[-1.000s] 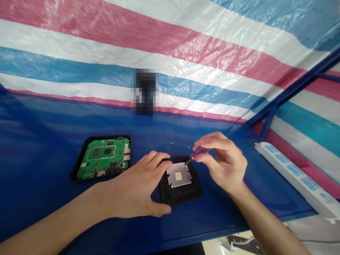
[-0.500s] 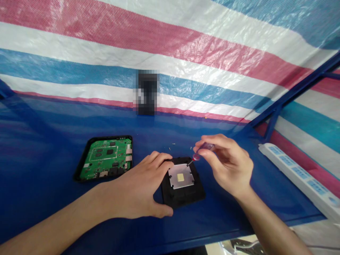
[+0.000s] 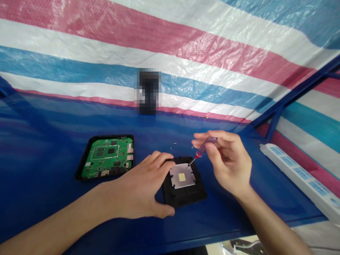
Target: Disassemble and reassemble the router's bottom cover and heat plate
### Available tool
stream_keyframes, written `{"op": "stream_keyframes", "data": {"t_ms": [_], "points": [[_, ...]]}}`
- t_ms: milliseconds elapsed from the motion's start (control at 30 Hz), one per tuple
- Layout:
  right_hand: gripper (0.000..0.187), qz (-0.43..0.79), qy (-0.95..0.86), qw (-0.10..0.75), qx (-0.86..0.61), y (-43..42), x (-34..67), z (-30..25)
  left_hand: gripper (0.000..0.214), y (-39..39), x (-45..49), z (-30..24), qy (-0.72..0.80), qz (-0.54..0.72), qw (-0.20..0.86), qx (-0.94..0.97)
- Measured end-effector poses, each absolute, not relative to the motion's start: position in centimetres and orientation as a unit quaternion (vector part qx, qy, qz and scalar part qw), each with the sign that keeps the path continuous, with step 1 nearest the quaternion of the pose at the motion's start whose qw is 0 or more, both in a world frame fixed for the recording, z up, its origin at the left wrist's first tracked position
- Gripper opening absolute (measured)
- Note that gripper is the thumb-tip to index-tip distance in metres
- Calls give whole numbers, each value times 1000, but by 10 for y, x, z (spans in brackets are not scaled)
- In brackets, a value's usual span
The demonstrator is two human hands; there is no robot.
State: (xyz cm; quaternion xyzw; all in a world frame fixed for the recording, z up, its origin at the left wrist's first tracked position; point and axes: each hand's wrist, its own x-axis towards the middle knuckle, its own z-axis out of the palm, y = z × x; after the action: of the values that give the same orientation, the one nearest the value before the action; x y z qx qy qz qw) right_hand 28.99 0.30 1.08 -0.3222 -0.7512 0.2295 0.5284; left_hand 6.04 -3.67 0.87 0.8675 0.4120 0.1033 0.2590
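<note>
A black square cover (image 3: 186, 194) with a silver metal plate (image 3: 182, 176) and a small yellow pad lies on the blue table. My left hand (image 3: 140, 189) grips the cover's left edge, thumb at its front and fingers at its back corner. My right hand (image 3: 228, 161) pinches a small red-handled screwdriver (image 3: 203, 148), tilted, with its tip on the plate's far right corner. A black tray holding a green circuit board (image 3: 107, 157) lies to the left, apart from both hands.
Several tiny screws (image 3: 174, 144) lie on the blue table (image 3: 53, 205) behind the cover. A white power strip (image 3: 300, 175) runs along the right edge. A striped tarp wall (image 3: 186, 53) stands behind, with a blurred dark object (image 3: 149, 91) at its foot.
My right hand's fingers have shifted on the screwdriver handle, index finger now stretched over it, the tool more upright. The tip stays at the same corner. My left hand keeps its hold.
</note>
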Motion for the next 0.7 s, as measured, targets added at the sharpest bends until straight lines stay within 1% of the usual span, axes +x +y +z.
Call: {"op": "stream_keyframes", "data": {"t_ms": [67,200,267,333,433,500,567,633,700], "points": [[24,230,-751,535,-311,4,290,10,70,-37,60,9,410,103,259,868],[31,164,-744,573,-302,8,291,9,72,-36,60,6,407,106,254,871],[28,157,-742,565,-324,6,292,9,74,-37,60,5,408,105,248,872],[24,180,-746,545,-337,3,291,9,73,-37,60,5,407,100,244,874],[21,213,-752,538,-314,0,290,10,71,-37,61,5,409,97,240,875],[22,186,-762,538,-309,2,291,12,72,-37,60,5,409,97,239,875],[24,124,-776,533,-314,5,292,13,73,-37,60,4,408,98,240,875],[31,74,-781,533,-316,8,293,14,73,-37,60,3,407,100,240,876],[39,89,-771,545,-319,8,293,14,71,-37,59,2,406,104,238,876]]}}
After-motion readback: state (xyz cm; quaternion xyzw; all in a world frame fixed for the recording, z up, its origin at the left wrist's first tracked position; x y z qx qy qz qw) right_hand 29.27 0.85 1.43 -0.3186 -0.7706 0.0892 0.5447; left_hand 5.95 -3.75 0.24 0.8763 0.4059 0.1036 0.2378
